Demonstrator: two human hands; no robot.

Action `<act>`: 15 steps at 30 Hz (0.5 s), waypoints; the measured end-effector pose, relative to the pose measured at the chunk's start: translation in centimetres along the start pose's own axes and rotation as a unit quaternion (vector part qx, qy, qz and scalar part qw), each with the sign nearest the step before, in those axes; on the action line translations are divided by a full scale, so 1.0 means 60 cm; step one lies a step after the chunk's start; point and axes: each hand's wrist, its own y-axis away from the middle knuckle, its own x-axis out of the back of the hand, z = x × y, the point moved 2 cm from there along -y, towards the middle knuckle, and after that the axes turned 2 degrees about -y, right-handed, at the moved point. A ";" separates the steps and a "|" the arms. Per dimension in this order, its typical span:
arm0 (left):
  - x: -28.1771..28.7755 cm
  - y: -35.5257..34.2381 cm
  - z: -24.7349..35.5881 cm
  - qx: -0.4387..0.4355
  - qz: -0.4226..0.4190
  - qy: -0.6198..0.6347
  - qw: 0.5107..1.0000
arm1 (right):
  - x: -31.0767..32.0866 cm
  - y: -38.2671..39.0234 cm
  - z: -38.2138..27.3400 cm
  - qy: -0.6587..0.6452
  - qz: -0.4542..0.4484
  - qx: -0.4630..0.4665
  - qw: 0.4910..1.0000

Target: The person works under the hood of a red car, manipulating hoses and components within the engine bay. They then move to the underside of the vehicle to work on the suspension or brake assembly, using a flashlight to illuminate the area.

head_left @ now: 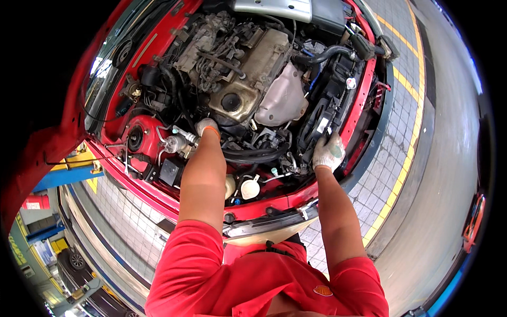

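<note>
I look down into the open engine bay of a red car, with an engine (248, 79), a pinkish-grey metal shield (280, 98) and a black radiator fan assembly (317, 121). My left hand (206, 127), in a white glove with an orange cuff, reaches among parts below the engine's oil cap (231, 101), near black hoses (256, 156); its fingers are hidden. My right hand (328, 152), gloved white, has curled fingers at the radiator's top, beside the red front crossmember (349, 127); what they grip is unclear.
A white-capped reservoir (250, 187) sits at the bay's near edge. The raised red hood (31, 169) curves along the left. Tiled floor with yellow lines (404, 79) borders the car. Blue lift equipment (58, 177) and a dark car (71, 269) stand at the lower left.
</note>
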 end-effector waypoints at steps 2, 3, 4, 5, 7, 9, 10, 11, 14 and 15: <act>-0.002 -0.001 0.002 0.001 0.013 -0.001 1.000 | 0.002 0.001 0.003 -0.001 -0.001 0.001 1.000; -0.006 -0.006 0.001 0.008 0.008 0.006 1.000 | 0.005 0.000 0.001 -0.005 -0.001 0.004 1.000; -0.010 -0.011 -0.003 0.015 0.004 0.012 1.000 | 0.008 0.000 -0.002 -0.009 -0.001 0.006 1.000; -0.013 -0.018 -0.014 0.037 -0.003 0.066 0.997 | 0.011 0.002 -0.007 -0.016 0.009 0.009 1.000; -0.022 -0.036 -0.032 0.034 -0.008 0.010 0.999 | 0.008 0.001 -0.012 -0.020 0.005 0.016 1.000; -0.028 -0.038 -0.032 0.021 -0.018 -0.026 0.999 | 0.008 0.003 -0.016 -0.024 0.009 0.022 0.999; -0.003 -0.030 -0.004 -0.004 -0.023 -0.035 0.999 | 0.010 -0.001 -0.001 -0.016 0.015 0.016 1.000; 0.021 -0.021 0.024 -0.030 -0.027 -0.044 0.998 | 0.013 -0.006 0.014 -0.007 0.021 0.008 1.000; -0.033 -0.050 -0.033 -0.008 -0.038 -0.011 0.999 | 0.007 0.000 -0.008 -0.030 0.003 0.021 0.999; -0.038 -0.060 -0.030 -0.008 -0.027 -0.007 1.000 | 0.007 -0.001 -0.006 -0.027 0.002 0.019 0.999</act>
